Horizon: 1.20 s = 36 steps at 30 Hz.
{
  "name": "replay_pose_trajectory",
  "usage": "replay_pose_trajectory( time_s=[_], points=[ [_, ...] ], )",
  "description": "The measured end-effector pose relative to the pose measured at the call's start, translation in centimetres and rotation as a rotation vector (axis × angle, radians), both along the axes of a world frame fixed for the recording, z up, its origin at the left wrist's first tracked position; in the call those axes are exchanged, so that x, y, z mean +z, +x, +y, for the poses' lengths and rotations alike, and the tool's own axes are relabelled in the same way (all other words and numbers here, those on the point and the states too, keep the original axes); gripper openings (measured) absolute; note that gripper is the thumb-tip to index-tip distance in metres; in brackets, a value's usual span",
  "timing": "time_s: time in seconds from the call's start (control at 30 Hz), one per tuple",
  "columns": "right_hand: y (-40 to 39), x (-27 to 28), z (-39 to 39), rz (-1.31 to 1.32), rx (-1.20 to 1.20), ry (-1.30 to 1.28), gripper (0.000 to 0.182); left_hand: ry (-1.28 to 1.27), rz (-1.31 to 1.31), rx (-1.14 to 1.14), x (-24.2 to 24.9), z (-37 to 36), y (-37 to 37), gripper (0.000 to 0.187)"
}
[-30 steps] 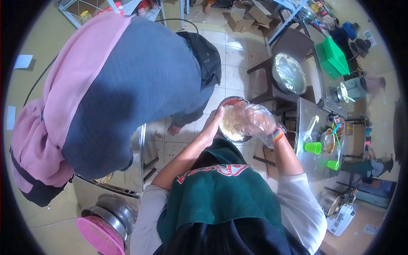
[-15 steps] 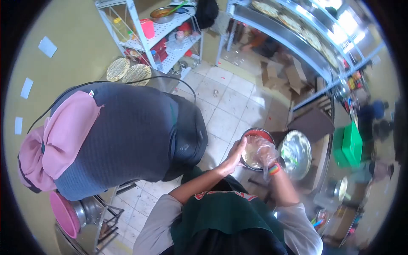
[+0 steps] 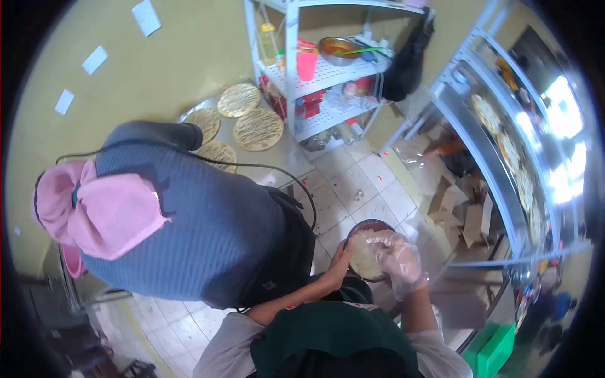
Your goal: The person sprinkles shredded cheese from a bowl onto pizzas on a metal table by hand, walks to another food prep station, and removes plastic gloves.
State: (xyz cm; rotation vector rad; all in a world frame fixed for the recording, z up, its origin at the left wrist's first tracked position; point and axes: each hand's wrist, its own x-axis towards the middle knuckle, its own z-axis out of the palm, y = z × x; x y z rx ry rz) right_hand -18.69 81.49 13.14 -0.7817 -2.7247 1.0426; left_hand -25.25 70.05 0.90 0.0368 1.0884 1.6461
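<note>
My left hand (image 3: 339, 264) grips the side of a dark-rimmed bowl (image 3: 373, 225) with a reddish inside, held in front of my apron. Pale, shredded-looking food (image 3: 362, 257) fills much of the bowl. My right hand (image 3: 401, 259), in a clear plastic glove, is over the bowl's right side. Its fingers are curled at the food; whether they hold any of it is hidden by the glove and blur.
A co-worker (image 3: 195, 214) in a pink head covering leans close on my left, beside a table with several round flatbreads (image 3: 258, 129). A cable (image 3: 277, 167) arcs across. White shelving (image 3: 337, 79) stands ahead; a rack (image 3: 504, 208), cardboard (image 3: 476, 220) and a green bin (image 3: 496, 353) are right.
My view has turned left, bringing more flatbreads into sight and taking the large metal bowl out. My right hand has drawn back slightly toward the bowl's right edge. My left hand keeps its hold.
</note>
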Motion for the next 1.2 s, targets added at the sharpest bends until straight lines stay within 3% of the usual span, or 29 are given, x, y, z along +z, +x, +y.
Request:
replay_pose_trajectory(
  time_s=[0.1, 0.13, 0.17, 0.27, 0.37, 0.4, 0.5, 0.53, 0.57, 0.63, 0.67, 0.77, 0.8, 0.87, 0.9, 0.97, 1.03, 1.1, 1.17, 1.2],
  points=[
    [-3.9, -2.0, 4.9, 0.068, 0.248, -0.025, 0.020, -0.016, -0.068, 0.071, 1.2, 1.2, -1.9, 0.060],
    [-4.9, -3.1, 6.7, 0.034, 0.388, 0.129, 0.031, -0.101, -0.058, 0.121, 3.2, 1.9, -2.8, 0.061],
    [-5.9, -3.8, 7.9, 0.029, 0.438, 0.130, 0.031, -0.097, -0.069, 0.171, 2.8, 3.2, -3.2, 0.061],
    [-10.7, -3.1, 9.4, -0.415, 0.708, 0.485, 0.059, -0.065, -0.035, 0.361, 2.7, 7.3, -4.9, 0.066],
    [-14.0, -6.6, 13.3, -0.141, 0.877, 0.367, 0.059, 0.010, -0.100, 0.548, -0.1, 10.9, -6.9, 0.067],
    [-15.2, -6.4, 13.7, 0.035, 0.951, 0.259, 0.058, -0.017, -0.098, 0.571, 2.3, 11.3, -8.0, 0.069],
    [-20.0, -7.8, 15.6, -0.070, 1.072, 0.192, 0.056, 0.023, -0.013, 0.679, -1.8, 12.8, -10.6, 0.070],
    [-21.8, -6.7, 16.0, 0.108, 1.127, 0.008, 0.050, -0.022, -0.029, 0.697, 0.1, 12.5, -11.6, 0.066],
    [-23.9, -6.4, 16.0, 0.098, 1.151, 0.002, 0.050, -0.024, -0.040, 0.721, -0.2, 12.4, -12.5, 0.066],
    [-27.5, -6.2, 15.0, -0.206, 1.040, -0.739, 0.046, 0.005, 0.201, 0.873, -0.1, 11.7, -14.5, 0.062],
    [-28.4, -5.7, 14.4, -0.336, 0.871, -0.889, 0.043, -0.033, 0.221, 0.927, 0.1, 11.4, -15.0, 0.059],
    [-31.8, -6.0, 13.0, -0.365, 0.731, -1.048, 0.041, 0.018, 0.045, 1.076, 1.2, 11.0, -17.2, 0.054],
    [-32.9, -7.6, 13.4, -0.389, 0.735, -1.035, 0.041, -0.078, 0.131, 1.147, -2.1, 11.1, -17.6, 0.055],
    [-35.8, -11.9, 13.6, 0.013, 1.080, -0.894, 0.029, -0.098, 0.152, 1.192, -1.6, 10.5, -18.4, 0.054],
    [-36.9, -11.3, 13.1, 0.001, 1.093, -0.897, 0.029, -0.125, 0.186, 1.222, -1.4, 10.1, -18.9, 0.052],
    [-38.4, -9.3, 11.7, -0.361, 0.833, -1.099, 0.025, -0.115, 0.211, 1.265, -2.8, 9.7, -19.4, 0.049],
    [-41.8, -10.2, 11.4, -0.433, 0.852, -1.216, 0.022, -0.166, 0.182, 1.312, -4.1, 9.4, -20.7, 0.049],
    [-45.3, -10.2, 10.5, -0.516, 0.862, -1.327, 0.019, -0.053, 0.057, 1.377, -3.9, 9.4, -22.4, 0.054],
    [-49.0, -8.7, 8.4, -0.507, 0.349, -1.439, 0.017, -0.131, 0.064, 1.424, -6.7, 9.6, -23.4, 0.056],
    [-52.0, -9.5, 8.1, -0.565, 0.380, -1.599, 0.016, -0.138, 0.066, 1.438, -6.9, 9.9, -24.4, 0.056]
  ],
)
